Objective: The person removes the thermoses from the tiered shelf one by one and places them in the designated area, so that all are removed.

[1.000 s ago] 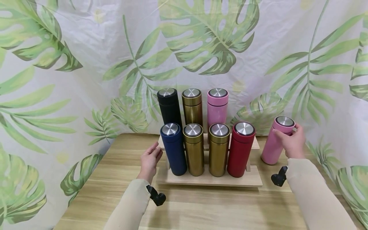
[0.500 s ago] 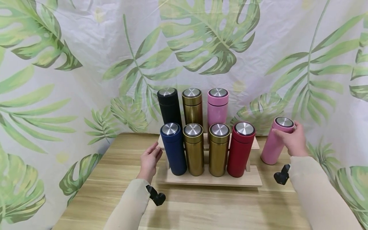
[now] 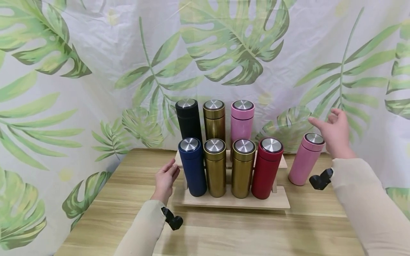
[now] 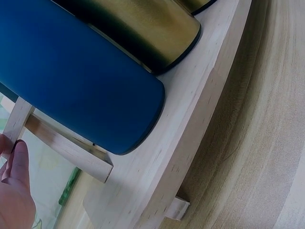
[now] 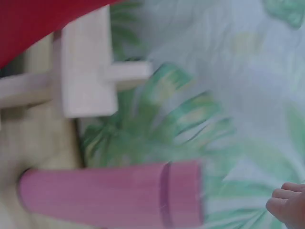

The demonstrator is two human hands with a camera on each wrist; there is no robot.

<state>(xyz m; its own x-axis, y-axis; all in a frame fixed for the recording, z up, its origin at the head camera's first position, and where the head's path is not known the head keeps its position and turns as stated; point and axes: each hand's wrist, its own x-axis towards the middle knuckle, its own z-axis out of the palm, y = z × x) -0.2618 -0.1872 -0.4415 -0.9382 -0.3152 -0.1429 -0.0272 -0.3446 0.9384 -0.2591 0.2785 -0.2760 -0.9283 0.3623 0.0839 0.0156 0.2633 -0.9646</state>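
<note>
In the head view a pink thermos bottle (image 3: 305, 161) stands upright on the table, right of a two-tier wooden rack (image 3: 237, 202). Above and just right of its lid, my right hand (image 3: 336, 133) is raised, thumb and fingers spread, holding nothing. The right wrist view has the bottle (image 5: 109, 195) lying sideways in frame, apart from the fingers (image 5: 288, 205). With thumb and fingers my left hand (image 3: 164, 179) pinches the left end of the rack's upper shelf (image 4: 19, 119). Beside that hand a blue thermos bottle (image 3: 193, 170) stands on the lower shelf.
The lower shelf also carries two gold bottles (image 3: 216, 170) and a red bottle (image 3: 267, 170). On the upper shelf are a black bottle (image 3: 189, 121), a gold one (image 3: 214, 122) and a pink one (image 3: 242, 124). A leaf-print cloth (image 3: 96, 42) hangs behind the wooden table (image 3: 128, 185).
My right hand has let go of the pink bottle and lifted up and to the right, off its lid. The bottle stays standing where it was. My left hand keeps its place on the rack.
</note>
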